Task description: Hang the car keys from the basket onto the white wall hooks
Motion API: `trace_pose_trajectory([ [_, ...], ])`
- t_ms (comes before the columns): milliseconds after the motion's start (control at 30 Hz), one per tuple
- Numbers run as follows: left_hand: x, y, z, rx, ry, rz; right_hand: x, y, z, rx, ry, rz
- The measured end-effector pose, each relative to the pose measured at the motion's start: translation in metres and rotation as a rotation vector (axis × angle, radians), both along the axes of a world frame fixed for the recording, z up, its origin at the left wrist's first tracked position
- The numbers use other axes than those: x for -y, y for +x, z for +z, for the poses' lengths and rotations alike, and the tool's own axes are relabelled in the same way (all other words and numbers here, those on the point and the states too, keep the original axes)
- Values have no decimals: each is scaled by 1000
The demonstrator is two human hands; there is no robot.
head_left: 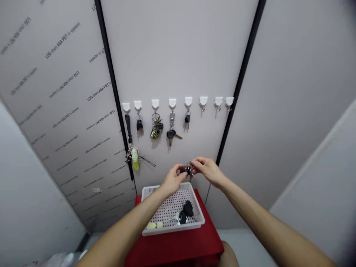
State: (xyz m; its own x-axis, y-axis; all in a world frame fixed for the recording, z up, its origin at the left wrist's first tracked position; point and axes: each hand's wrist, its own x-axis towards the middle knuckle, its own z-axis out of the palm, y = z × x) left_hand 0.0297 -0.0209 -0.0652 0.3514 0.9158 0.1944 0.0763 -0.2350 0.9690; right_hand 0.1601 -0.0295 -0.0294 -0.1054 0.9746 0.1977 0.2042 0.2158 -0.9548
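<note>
A small bunch of keys [189, 171] on a metal ring is held between both hands, in front of the wall and above the basket's far edge. My left hand [174, 179] pinches a dark key head in the bunch. With thumb and forefinger, my right hand [206, 170] grips the ring from the right side. Below the hands, a white perforated basket [200, 221] contains black-headed keys [188, 208] and pale yellow pieces [151, 225]. Parts of the held keys are hidden by my fingers.
White adhesive hooks [172, 102] line the wall. Several carry keys, including a black-headed set [171, 134] and a strap [128, 128] with a pale green charm [135, 155]. Bare hooks [203, 102] are at the right. The basket stands on a red surface [172, 246].
</note>
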Motion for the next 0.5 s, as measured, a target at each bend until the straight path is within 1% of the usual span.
trace_pose_trajectory([
  [100, 0, 11, 16, -32, 77, -87, 0, 6, 14, 9, 53, -34],
  [167, -1, 19, 28, -66, 78, -136, -4, 12, 26, 51, 121, -85],
  [200, -2, 24, 35, -80, 78, -132, -7, 15, 32, 72, 161, -120],
  [300, -10, 40, 57, -76, 107, -40, -21, 26, 53, 66, 284, -247],
  [400, -22, 56, 82, -60, 166, 29, -34, 35, 78, -49, 397, -380],
  [500, -33, 67, 107, -26, 221, 80, -44, 36, 106, -140, 496, -455],
])
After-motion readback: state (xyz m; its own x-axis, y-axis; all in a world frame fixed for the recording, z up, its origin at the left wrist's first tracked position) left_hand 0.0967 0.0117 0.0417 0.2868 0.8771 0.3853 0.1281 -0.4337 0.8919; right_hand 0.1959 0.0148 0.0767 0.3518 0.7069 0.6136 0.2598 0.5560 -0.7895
